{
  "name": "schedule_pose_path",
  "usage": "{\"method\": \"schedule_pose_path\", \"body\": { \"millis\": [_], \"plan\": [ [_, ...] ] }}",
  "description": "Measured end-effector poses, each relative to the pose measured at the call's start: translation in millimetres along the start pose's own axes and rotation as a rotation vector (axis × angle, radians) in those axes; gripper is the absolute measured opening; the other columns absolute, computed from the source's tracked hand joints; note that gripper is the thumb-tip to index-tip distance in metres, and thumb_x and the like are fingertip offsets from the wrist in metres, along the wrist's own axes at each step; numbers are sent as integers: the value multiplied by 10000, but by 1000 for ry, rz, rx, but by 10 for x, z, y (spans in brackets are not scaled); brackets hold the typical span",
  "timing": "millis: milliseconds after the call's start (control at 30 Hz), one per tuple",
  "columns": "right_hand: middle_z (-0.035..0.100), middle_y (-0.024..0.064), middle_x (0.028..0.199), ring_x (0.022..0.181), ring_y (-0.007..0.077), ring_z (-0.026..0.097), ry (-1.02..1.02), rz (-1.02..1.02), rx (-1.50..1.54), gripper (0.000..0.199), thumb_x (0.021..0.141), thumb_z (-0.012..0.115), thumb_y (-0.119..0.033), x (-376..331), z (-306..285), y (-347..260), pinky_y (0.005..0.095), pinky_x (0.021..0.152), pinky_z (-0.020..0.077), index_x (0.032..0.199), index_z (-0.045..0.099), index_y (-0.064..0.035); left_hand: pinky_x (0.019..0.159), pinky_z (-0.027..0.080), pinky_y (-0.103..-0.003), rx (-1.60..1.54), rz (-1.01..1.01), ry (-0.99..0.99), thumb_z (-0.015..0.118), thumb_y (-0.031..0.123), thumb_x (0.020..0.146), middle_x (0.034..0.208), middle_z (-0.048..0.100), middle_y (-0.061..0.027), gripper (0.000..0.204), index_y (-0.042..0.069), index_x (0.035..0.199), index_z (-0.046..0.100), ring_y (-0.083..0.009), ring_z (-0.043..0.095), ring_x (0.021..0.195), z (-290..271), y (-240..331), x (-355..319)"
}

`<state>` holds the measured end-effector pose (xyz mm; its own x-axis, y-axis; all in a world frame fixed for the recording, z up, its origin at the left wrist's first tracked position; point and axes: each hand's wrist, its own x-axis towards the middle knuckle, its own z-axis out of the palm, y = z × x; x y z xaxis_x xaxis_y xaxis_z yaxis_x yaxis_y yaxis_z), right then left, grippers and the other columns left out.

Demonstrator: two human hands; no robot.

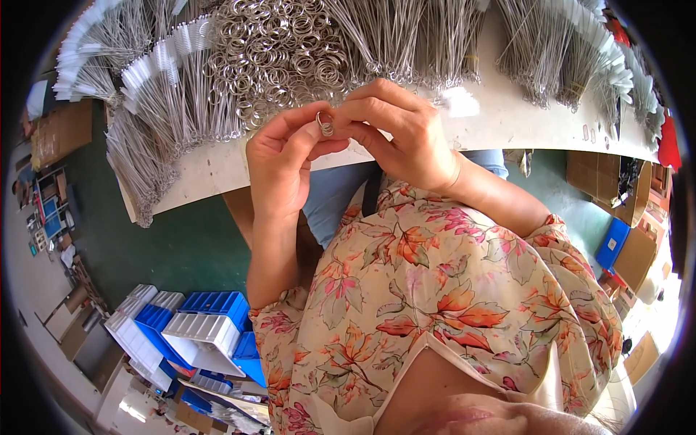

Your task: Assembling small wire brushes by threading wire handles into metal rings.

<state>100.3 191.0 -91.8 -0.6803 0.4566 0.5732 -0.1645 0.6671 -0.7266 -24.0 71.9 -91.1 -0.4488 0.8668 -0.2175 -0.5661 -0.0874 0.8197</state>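
Observation:
In front of my chest, over the table's near edge, both hands meet at a small shiny metal split ring (325, 126). My left hand (284, 154) pinches it between thumb and forefinger. The fingers of my right hand (406, 134) are bent and pressed together against the ring's other side, and their tips partly hide it. Just beyond my hands lies a big heap of loose split rings (272, 61). Wire-handled brushes (192, 94) with white bristles lie in bundles to its left, with looped wire ends towards me.
More bundles of wire-handled brushes (536, 65) cover the right of the pale table (500, 119). Blue and white plastic bins (206, 337) stand on the green floor (174, 254) at lower left. Cardboard boxes (602, 177) and a blue bin (613, 243) are at the right.

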Motion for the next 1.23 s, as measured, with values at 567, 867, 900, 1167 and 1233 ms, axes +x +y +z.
{"method": "schedule_pose_path", "body": {
  "millis": [567, 867, 900, 1167, 1233],
  "plan": [
    [625, 64, 845, 710, 111, 602, -65, 609, 438, 108, 821, 628, -83, -33, -67, -107, 245, 611, 486, 904, 624, -13, 776, 510, -253, 624, 507, -83, 589, -79, 795, 1066, 581, -158, 278, -72, 1073, 584, -155, 593, 890, 87, 10, -76],
    [607, 56, 837, 752, 109, 599, -182, 430, 414, 76, 822, 614, -33, 7, -136, -54, 232, 634, 488, 893, 634, -18, 741, 528, -263, 588, 319, -98, 595, -50, 802, 998, 613, -137, 265, -83, 1065, 581, -153, 614, 845, 37, 79, -48],
    [619, 61, 804, 729, 127, 610, -179, 452, 421, 63, 807, 628, -43, 9, -130, -50, 248, 627, 490, 865, 641, -22, 732, 533, -270, 535, 260, -83, 592, -36, 808, 969, 622, -139, 256, -86, 1059, 583, -155, 620, 834, 44, 88, -49],
    [631, 42, 804, 711, 142, 612, -223, 428, 352, 111, 766, 672, -55, -11, -164, -91, 272, 600, 503, 874, 647, -42, 714, 547, -292, 301, 62, -40, 560, 9, 837, 900, 640, -171, 224, -99, 1032, 587, -188, 647, 763, -13, 84, -8],
    [637, 38, 817, 710, 149, 614, -217, 304, 241, 131, 760, 686, -71, -13, -165, -80, 274, 597, 505, 880, 645, -41, 696, 555, -307, 246, 79, -10, 554, 7, 838, 908, 638, -175, 225, -95, 1036, 585, -212, 651, 769, -6, 55, 1]
  ]
}}
